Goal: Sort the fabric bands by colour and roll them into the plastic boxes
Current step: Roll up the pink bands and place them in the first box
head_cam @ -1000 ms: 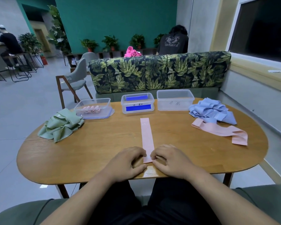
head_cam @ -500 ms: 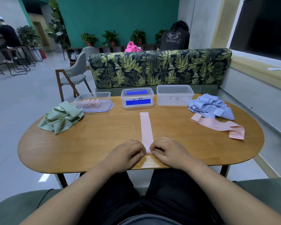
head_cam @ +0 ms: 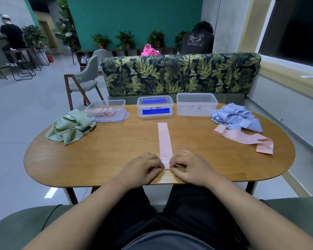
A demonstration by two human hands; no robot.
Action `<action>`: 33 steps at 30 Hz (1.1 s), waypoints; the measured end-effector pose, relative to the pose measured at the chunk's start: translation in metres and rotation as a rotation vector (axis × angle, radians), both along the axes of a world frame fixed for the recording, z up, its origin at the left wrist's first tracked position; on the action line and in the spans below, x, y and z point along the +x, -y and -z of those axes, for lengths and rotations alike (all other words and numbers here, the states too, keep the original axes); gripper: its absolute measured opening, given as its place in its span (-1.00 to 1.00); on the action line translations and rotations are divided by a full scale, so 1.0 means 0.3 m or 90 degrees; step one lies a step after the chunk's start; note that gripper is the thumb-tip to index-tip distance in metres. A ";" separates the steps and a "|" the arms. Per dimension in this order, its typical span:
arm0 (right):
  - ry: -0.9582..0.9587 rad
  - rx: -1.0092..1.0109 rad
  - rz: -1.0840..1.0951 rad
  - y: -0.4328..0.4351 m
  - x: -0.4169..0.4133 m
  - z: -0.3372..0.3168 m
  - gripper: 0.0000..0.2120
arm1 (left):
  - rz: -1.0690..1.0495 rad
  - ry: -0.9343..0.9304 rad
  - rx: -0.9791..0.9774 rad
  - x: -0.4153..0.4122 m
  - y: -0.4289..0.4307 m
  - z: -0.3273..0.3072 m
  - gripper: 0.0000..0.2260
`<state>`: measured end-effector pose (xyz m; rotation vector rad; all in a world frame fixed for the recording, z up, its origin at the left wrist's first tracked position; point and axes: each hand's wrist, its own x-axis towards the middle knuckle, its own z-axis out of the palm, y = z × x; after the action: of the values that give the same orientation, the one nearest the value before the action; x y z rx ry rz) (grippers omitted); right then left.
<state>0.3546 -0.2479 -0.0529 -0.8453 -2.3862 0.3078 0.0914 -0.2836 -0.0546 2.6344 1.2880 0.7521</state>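
Flat band (head_cam: 164, 141): pale pink, plain. L heap of bands (head_cam: 71, 126): sage green; R heap of bands (head_cam: 237, 118): light blue, w/ a salmon-pink band (head_cam: 246, 138) logged alongside. Middle box (head_cam: 154, 109): clear plastic — blue seen inside. Table (head_cam: 98, 159): brown wood grain. Sofa back (head_cam: 179, 74): dark — green-yellow leaf print.

The single head-worn camera is looking forward and down, sitting close above the near edge of the counter (head_cam: 107, 156) and facing the sofa (head_cam: 179, 76) beyond.

Oval wood table (head_cam: 98, 159): three plastic boxes (head_cam: 155, 109) far edge, green band pile (head_cam: 71, 127) left, blue pile (head_cam: 237, 118) right (loose pink band (head_cam: 242, 138) beside), pink strip (head_cam: 164, 139) centre.
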 end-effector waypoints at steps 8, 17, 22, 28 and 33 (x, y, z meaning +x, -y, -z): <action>-0.002 0.003 0.014 -0.003 0.001 0.008 -0.96 | -0.003 0.004 -0.008 0.000 0.002 -0.001 -0.85; -0.006 0.035 0.038 0.004 0.000 0.009 -0.92 | -0.022 -0.015 0.007 0.009 0.007 0.007 -0.77; 0.012 0.069 0.048 0.003 -0.003 0.021 -0.85 | -0.034 -0.008 0.028 0.016 0.014 0.012 -0.72; 0.014 0.104 0.005 -0.001 -0.003 0.031 -0.83 | -0.029 -0.008 0.039 0.014 0.016 0.015 -0.73; 0.025 0.090 0.027 -0.007 -0.001 0.027 -0.79 | -0.054 -0.026 0.033 0.015 0.016 0.021 -0.70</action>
<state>0.3544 -0.2457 -0.0611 -0.8427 -2.3907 0.1041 0.0958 -0.2883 -0.0608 2.6627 1.4180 0.7569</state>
